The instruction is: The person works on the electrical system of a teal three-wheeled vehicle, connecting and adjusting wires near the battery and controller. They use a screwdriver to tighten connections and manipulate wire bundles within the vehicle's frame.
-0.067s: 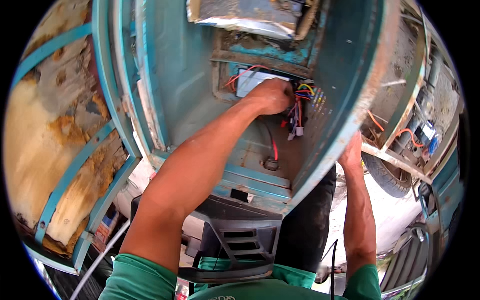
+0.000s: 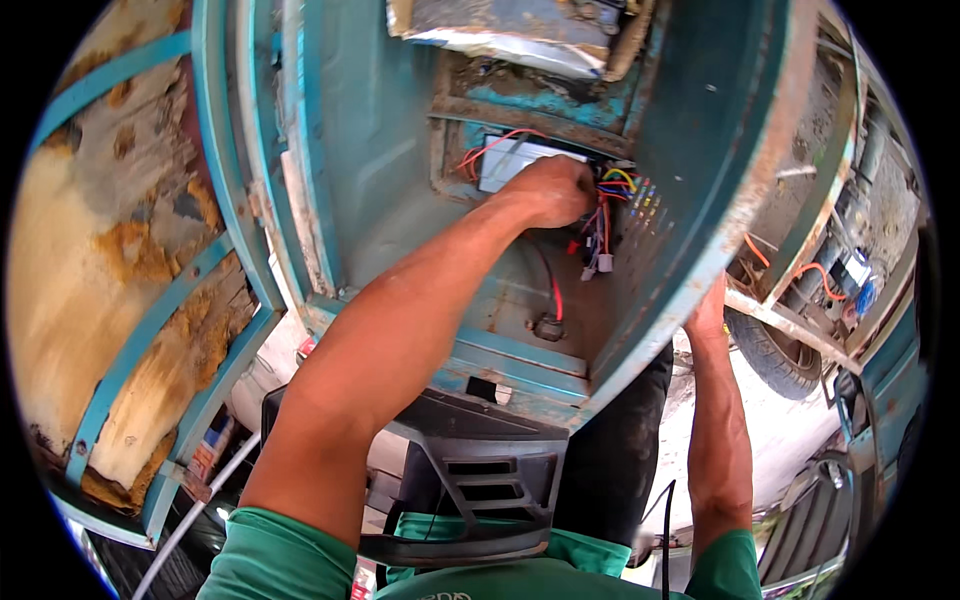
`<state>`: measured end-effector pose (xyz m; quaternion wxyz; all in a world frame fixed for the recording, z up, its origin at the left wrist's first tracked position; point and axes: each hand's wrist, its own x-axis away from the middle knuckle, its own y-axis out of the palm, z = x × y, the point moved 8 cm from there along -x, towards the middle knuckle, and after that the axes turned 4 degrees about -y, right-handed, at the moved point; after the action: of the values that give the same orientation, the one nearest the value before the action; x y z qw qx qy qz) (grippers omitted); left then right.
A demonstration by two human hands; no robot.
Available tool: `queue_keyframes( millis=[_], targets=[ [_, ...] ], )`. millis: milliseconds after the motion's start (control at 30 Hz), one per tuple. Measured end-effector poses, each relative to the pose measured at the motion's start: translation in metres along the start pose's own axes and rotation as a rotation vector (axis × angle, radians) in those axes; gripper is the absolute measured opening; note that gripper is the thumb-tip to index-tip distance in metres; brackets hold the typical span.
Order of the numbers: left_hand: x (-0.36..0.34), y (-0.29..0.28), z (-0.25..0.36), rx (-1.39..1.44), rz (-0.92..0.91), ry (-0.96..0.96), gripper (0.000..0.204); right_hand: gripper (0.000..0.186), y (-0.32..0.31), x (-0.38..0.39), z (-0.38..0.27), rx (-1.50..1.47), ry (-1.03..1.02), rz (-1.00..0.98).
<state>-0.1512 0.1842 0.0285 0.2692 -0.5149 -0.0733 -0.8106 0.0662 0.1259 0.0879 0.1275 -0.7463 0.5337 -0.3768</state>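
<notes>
My left hand (image 2: 556, 190) reaches deep into a teal metal compartment (image 2: 372, 210). Its fingers are curled closed at the right end of a silver box (image 2: 505, 164), beside a bundle of coloured wires (image 2: 604, 218) with white and red connectors. What the fingertips hold, if anything, is hidden behind the hand. My right hand (image 2: 708, 312) is against the outer side of the compartment's right wall (image 2: 690, 200); that wall hides its fingers. Below the bundle, a red and black cable (image 2: 555, 290) runs to a round fitting (image 2: 548, 327) on the compartment floor.
A worn carton-like box (image 2: 510, 35) sits above the silver box. Close to my body is a black plastic panel with slots (image 2: 485, 470). Teal framing with torn padding (image 2: 130, 270) stands at left. A tyre (image 2: 770, 352) and metal frame rails (image 2: 800, 325) lie at right.
The whole scene has shifted slightly to the right in the view. My left hand stays curled by the wires, and my right hand stays at the wall.
</notes>
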Motion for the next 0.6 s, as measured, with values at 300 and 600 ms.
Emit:
queue_keyframes(
  millis=[300, 600],
  targets=[
    [0.0, -0.002, -0.001, -0.074, -0.007, 0.007, 0.025, 0.033, 0.063, 0.067, 0.15, -1.261, 0.675, 0.208],
    [-0.001, -0.002, -0.005, -0.071, 0.004, -0.017, 0.024, 0.035, 0.06, 0.071, 0.156, -1.02, 0.617, 0.223]
  ],
)
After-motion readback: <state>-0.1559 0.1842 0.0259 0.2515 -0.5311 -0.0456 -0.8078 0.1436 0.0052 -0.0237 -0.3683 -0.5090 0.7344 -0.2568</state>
